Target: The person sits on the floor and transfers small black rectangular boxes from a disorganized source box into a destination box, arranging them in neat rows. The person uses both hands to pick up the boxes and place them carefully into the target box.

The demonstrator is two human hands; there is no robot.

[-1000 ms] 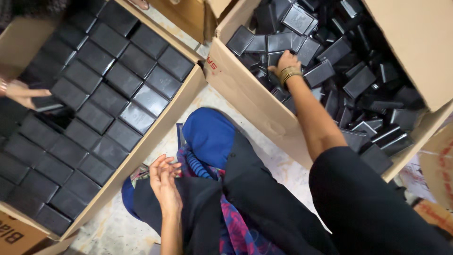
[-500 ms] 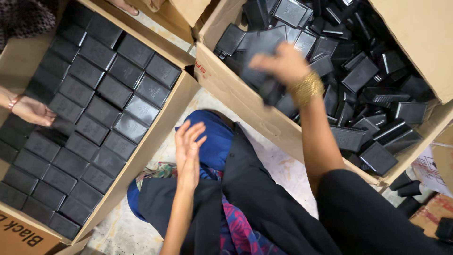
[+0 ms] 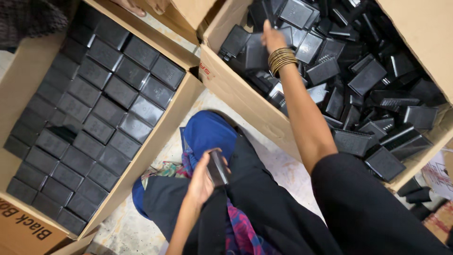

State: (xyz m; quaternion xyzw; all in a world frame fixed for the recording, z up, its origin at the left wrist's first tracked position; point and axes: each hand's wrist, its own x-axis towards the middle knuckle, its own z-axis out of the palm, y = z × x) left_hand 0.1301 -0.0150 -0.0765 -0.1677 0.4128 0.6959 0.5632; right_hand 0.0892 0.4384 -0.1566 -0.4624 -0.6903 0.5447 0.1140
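Head view: the left hand (image 3: 200, 182) is seen curled around a small black case (image 3: 218, 167), which is gripped over the lap, above the dark clothing and blue cloth. The right hand (image 3: 270, 38) is stretched into the right cardboard box (image 3: 245, 101), near its upper left corner; its fingers are laid on the loose black cases (image 3: 358, 75) heaped there, but whether one is grasped cannot be told. Gold bangles (image 3: 281, 59) are worn at that wrist.

The right box is filled with a jumbled pile of black cases lying at all angles. In the left cardboard box (image 3: 155, 146), black cases (image 3: 99, 113) are packed flat in tidy rows, with one gap near the left edge.

Pale speckled floor (image 3: 278, 165) is visible between the two boxes and beneath the legs. A few more black pieces (image 3: 415, 189) are left on the floor beside the right box's lower right corner.
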